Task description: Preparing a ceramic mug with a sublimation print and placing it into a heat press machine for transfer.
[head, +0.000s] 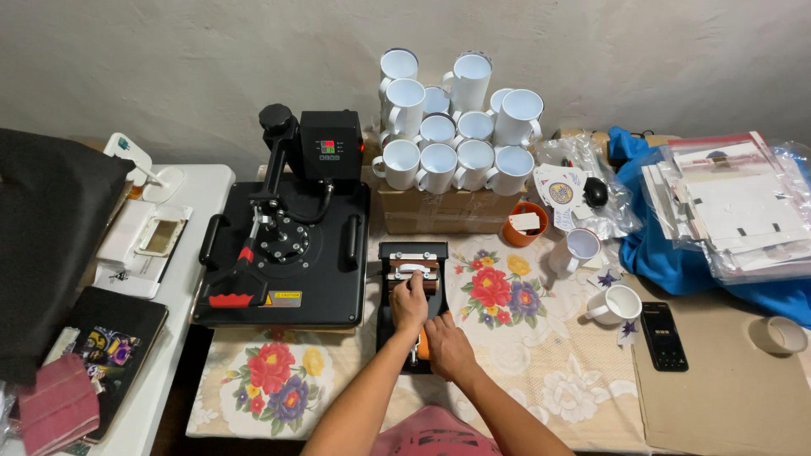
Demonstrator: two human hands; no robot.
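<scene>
A small black mug press [411, 256] with a brown heating wrap sits on the floral tablecloth [507, 338] in front of me. My left hand [409, 302] reaches into it and rests on the white mug lying in the wrap. My right hand [446, 344] is closed around the press's orange-gripped lever at the near end. A large black flat heat press [283, 245] stands just to the left.
Several white mugs [452, 127] are stacked on a cardboard box at the back. Two loose mugs [612, 304], an orange cup [524, 224], a phone [665, 336], a tape roll [779, 334], and plastic-wrapped sheets on blue cloth [726, 203] lie to the right.
</scene>
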